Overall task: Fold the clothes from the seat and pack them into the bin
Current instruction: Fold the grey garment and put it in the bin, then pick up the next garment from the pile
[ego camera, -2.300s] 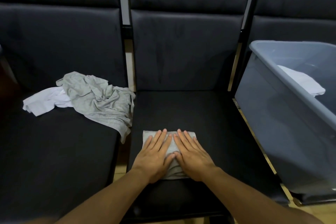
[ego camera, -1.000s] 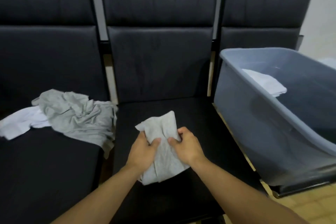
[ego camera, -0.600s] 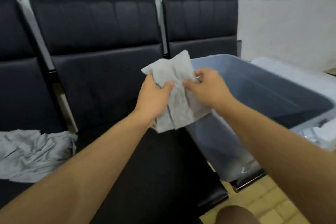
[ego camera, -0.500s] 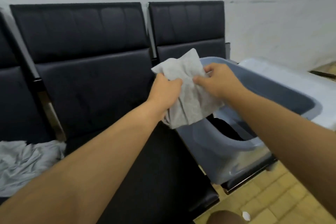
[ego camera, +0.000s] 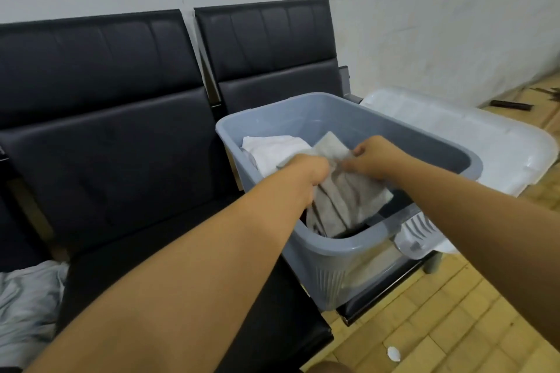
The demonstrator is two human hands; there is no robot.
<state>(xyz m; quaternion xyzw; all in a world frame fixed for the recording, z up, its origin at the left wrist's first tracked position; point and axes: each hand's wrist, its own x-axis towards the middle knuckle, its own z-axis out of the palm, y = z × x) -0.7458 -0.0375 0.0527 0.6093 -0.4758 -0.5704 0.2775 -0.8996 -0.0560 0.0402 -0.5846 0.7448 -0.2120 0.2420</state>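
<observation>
A folded grey cloth [ego camera: 348,200] hangs inside the mouth of the blue-grey plastic bin [ego camera: 327,254], which stands on the right-hand black seat. My left hand [ego camera: 309,169] pinches the cloth's left top edge and my right hand [ego camera: 372,157] pinches its right top edge. A folded white garment [ego camera: 272,151] lies in the bin's far left corner. A grey and white heap of unfolded clothes [ego camera: 27,297] shows at the lower left edge, on the left seat.
A row of black padded seats [ego camera: 127,160] runs along a white wall. A white plastic lid [ego camera: 472,142] lies to the right of the bin. Yellow tiled floor [ego camera: 454,327] fills the lower right, with a small white scrap [ego camera: 393,353] on it.
Both hands lifted the folded grey cloth off the middle seat, carried it right and lowered it into the bin. My view swung right, so the clothes heap slid to the left edge.
</observation>
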